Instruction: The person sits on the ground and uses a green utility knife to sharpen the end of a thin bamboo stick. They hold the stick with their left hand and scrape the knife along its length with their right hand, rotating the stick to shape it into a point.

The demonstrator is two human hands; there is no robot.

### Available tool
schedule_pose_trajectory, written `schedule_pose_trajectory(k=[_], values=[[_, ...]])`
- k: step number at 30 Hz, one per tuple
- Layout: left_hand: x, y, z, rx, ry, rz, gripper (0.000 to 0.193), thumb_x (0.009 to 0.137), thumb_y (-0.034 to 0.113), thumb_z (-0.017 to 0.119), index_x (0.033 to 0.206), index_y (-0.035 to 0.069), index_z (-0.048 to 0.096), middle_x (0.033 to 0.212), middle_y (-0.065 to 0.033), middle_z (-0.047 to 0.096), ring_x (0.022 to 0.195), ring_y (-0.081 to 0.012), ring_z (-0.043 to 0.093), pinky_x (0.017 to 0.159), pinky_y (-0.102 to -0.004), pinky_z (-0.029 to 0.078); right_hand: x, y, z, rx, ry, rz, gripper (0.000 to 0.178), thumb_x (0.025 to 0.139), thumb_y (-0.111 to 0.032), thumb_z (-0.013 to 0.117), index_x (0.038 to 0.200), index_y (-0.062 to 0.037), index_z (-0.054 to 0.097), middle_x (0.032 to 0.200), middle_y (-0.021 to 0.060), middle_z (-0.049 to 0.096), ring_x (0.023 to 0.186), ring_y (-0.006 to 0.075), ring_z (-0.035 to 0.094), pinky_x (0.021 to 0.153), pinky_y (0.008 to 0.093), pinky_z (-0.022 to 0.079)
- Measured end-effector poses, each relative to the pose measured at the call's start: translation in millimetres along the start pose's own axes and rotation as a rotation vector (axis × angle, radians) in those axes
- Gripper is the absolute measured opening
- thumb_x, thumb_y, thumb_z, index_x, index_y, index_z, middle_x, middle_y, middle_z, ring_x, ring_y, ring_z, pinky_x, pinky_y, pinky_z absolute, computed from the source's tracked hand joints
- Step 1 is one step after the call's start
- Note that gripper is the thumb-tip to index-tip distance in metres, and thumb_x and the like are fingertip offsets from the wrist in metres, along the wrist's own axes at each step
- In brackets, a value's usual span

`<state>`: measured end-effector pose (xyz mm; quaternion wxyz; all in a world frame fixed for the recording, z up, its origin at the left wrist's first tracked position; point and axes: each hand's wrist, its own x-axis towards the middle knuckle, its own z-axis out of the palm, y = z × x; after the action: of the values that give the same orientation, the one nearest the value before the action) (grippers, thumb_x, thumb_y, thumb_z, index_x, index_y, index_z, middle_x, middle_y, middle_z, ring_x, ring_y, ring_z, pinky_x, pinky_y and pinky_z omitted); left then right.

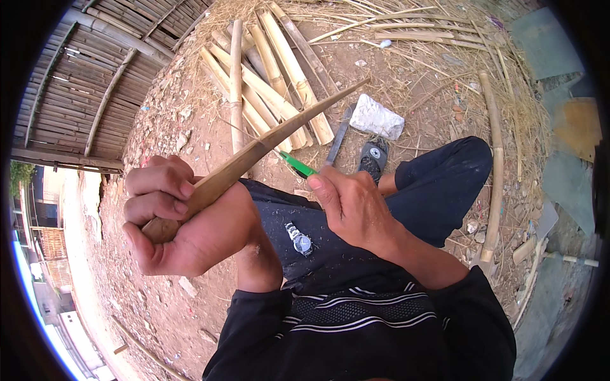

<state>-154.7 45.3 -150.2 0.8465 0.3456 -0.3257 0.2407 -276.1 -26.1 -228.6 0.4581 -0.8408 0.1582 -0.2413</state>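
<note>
My left hand (pixel 206 233) is closed round the thick end of a tapering bamboo stake (pixel 251 154), which slants up and to the right to a narrow tip. In my right hand (pixel 361 208) is a green-handled cutter knife (pixel 297 166), the thumb pressed along its handle. Its thin blade meets the underside of the stake near the middle; whether it bites into the wood is too small to tell. A silver wristwatch (pixel 300 241) lies on my dark trousers (pixel 273 216), below and between the hands.
Split bamboo lengths (pixel 286 60) lie piled ahead on the dirt. A long flat blade (pixel 340 136) rests beside a white stone block (pixel 377 117), near my shoe (pixel 373 157). To the right lies a bamboo pole (pixel 493 165). A bamboo-slat wall (pixel 76 82) stands at left.
</note>
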Motion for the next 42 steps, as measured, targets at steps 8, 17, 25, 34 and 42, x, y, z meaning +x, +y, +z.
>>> schedule_pose_trajectory(k=[8, 17, 25, 34, 42], values=[[-2.4, -0.2, -5.1, 0.061, -0.019, 0.073, 0.038, 0.087, 0.034, 0.030, 0.057, 0.011, 0.030, 0.058, -0.0048, 0.032, 0.055, -0.0135, 0.029, 0.054, -0.0260, 0.028, -5.9, -1.4, 7.4, -0.139, 0.055, 0.050, 0.045, 0.093, -0.035, 0.045, 0.066, 0.0003, 0.054, 0.044, 0.0185, 0.049, 0.043, 0.0373, 0.055, 0.042, 0.0444, 0.043], [-6.7, 2.4, 2.7, 0.003, -0.053, 0.055, 0.040, 0.087, 0.035, 0.029, 0.055, 0.011, 0.030, 0.055, -0.0045, 0.032, 0.048, -0.0124, 0.027, 0.046, -0.0254, 0.023, -13.8, 12.9, -1.0, -0.028, 0.096, -0.111, 0.042, 0.093, -0.031, 0.046, 0.068, 0.0020, 0.055, 0.044, 0.0190, 0.049, 0.042, 0.0348, 0.054, 0.043, 0.0438, 0.043], [-3.3, -1.6, -5.7, 0.011, -0.071, 0.033, 0.039, 0.087, 0.035, 0.029, 0.055, 0.012, 0.028, 0.057, -0.0042, 0.032, 0.047, -0.0110, 0.023, 0.049, -0.0247, 0.024, 7.5, 37.8, -7.6, 0.077, -0.015, 0.038, 0.049, 0.096, -0.036, 0.036, 0.078, 0.0030, 0.058, 0.052, 0.0186, 0.051, 0.053, 0.0360, 0.053, 0.053, 0.0420, 0.041], [-2.2, -1.5, -1.2, -0.022, 0.003, 0.001, 0.038, 0.086, 0.034, 0.028, 0.055, 0.012, 0.027, 0.056, -0.0040, 0.030, 0.046, -0.0107, 0.022, 0.049, -0.0241, 0.024, 15.4, 61.8, -13.7, 0.107, -0.111, 0.189, 0.053, 0.095, -0.037, 0.039, 0.069, 0.0046, 0.057, 0.057, 0.0221, 0.055, 0.058, 0.0374, 0.059, 0.054, 0.0433, 0.044], [-0.1, -3.1, 1.6, -0.034, 0.052, -0.054, 0.034, 0.080, 0.029, 0.030, 0.051, 0.013, 0.026, 0.051, -0.0023, 0.027, 0.045, -0.0115, 0.021, 0.045, -0.0261, 0.019, 34.1, 89.0, -28.5, -0.076, -0.146, 0.337, 0.055, 0.095, -0.036, 0.040, 0.061, 0.0051, 0.052, 0.050, 0.0216, 0.053, 0.045, 0.0325, 0.054, 0.049, 0.0392, 0.044]])
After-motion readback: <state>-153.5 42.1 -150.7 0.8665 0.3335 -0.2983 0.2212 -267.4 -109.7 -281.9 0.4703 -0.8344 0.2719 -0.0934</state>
